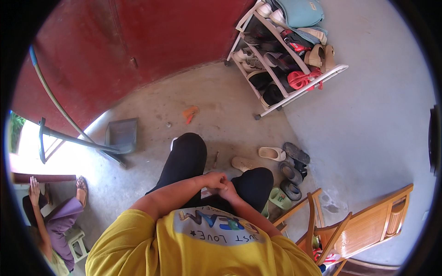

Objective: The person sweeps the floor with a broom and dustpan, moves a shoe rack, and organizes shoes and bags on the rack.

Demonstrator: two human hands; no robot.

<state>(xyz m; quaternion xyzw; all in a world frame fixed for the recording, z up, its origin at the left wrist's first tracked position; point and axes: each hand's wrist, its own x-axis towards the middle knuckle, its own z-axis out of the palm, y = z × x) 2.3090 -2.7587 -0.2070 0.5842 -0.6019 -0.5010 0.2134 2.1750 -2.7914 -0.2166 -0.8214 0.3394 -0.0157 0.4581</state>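
Observation:
My left hand (215,180) and my right hand (226,191) meet in front of my lap, between my bent knees in black trousers (188,155). Their fingers touch or overlap, and whether anything lies between them is hidden. Below the hands is my yellow T-shirt (200,255), which bears printed writing. On the concrete floor just beyond them lie a small brown stick-like object (216,159) and a beige slipper (243,163).
Several shoes fill a rack (272,74) by the red metal door (172,34). A long-handled dustpan (121,136) stands left, near a person in purple trousers (64,219). Orange scraps (190,113) lie ahead. Loose shoes (291,172) and a wooden chair (362,229) are at right.

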